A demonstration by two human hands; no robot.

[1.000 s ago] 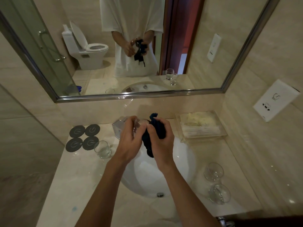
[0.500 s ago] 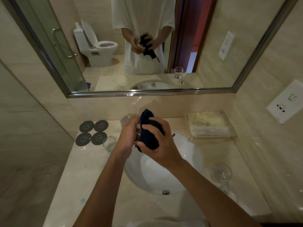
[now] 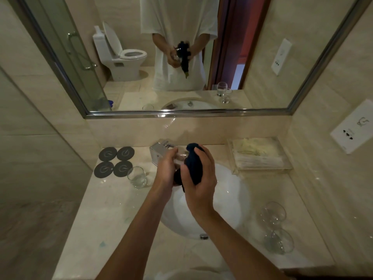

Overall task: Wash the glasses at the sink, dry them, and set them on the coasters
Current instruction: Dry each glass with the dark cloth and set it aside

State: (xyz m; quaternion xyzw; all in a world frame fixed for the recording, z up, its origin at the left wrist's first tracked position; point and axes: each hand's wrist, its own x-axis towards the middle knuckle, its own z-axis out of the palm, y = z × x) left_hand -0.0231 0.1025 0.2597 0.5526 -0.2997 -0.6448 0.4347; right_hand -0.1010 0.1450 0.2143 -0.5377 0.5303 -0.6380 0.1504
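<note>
Far to the left of the hands, four dark round coasters [image 3: 116,162] lie in a two-by-two square on the counter [image 3: 96,219], touching one another. Just beside them, between the coasters and the left hand, a clear tumbler [image 3: 137,177] stands upright on the bare counter, off the coasters. The left hand [image 3: 166,172] is curled around a glass [image 3: 180,157] held over the back of the white sink basin [image 3: 232,203]; the glass is mostly hidden by fingers and cloth, so its shape is hard to tell. A chrome faucet [image 3: 159,151] shows just behind the left hand. The right hand [image 3: 198,179] grips a bunched dark blue cloth [image 3: 193,165] and presses it against the glass, the two hands touching. Beyond the right hand, a clear tray [image 3: 260,156] of pale packets sits at the back of the counter. Near and to the right of the right forearm, two stemmed glasses [image 3: 275,227] stand close together on the counter.
</note>
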